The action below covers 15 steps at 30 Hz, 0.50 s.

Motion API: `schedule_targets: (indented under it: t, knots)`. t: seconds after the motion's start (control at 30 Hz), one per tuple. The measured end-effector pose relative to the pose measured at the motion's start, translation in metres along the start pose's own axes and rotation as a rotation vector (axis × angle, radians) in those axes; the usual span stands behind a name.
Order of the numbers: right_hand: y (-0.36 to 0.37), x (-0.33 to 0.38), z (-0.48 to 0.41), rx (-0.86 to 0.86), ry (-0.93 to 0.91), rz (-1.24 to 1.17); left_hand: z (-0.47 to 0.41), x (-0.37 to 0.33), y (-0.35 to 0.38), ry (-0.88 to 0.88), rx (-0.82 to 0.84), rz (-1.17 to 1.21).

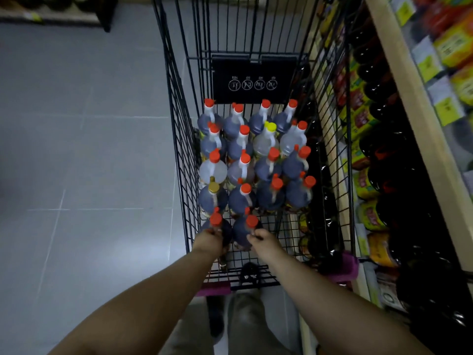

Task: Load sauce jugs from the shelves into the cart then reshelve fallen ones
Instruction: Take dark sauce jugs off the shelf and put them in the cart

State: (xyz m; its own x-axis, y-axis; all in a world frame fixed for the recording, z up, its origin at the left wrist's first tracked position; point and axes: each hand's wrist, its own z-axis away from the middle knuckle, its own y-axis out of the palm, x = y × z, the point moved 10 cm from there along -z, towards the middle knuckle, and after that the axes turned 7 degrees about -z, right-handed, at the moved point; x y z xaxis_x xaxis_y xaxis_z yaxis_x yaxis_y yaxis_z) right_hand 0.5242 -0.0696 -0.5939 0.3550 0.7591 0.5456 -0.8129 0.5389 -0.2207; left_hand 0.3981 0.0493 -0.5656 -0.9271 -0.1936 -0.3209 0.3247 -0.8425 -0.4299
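Left hand (208, 240) gripped neck of left jug (224, 230), right hand (262, 239) gripped right jug (243, 231), hands apart. Both low in cart (183, 139), near end, next to packed rows (267, 165). Best, I thought: set down straight, snug, let go slowly.

Pale grey tiled floor (76, 149) fills the frame's left. A low dark display stand (51, 11) sits at the upper left, orange and yellow packets (453, 44) at the upper right.
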Motion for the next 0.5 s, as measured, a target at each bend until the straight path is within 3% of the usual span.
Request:
schedule_targets:
  t: [0.3, 0.5]
  knots:
    - [-0.022, 0.014, 0.066, -0.142, 0.014, -0.373, 0.055, -0.053, -0.037, 0.325, 0.032, -0.029]
    - [-0.047, 0.035, 0.139, -0.327, -0.121, -0.641, 0.118, -0.115, -0.067, 0.612, -0.016, -0.071]
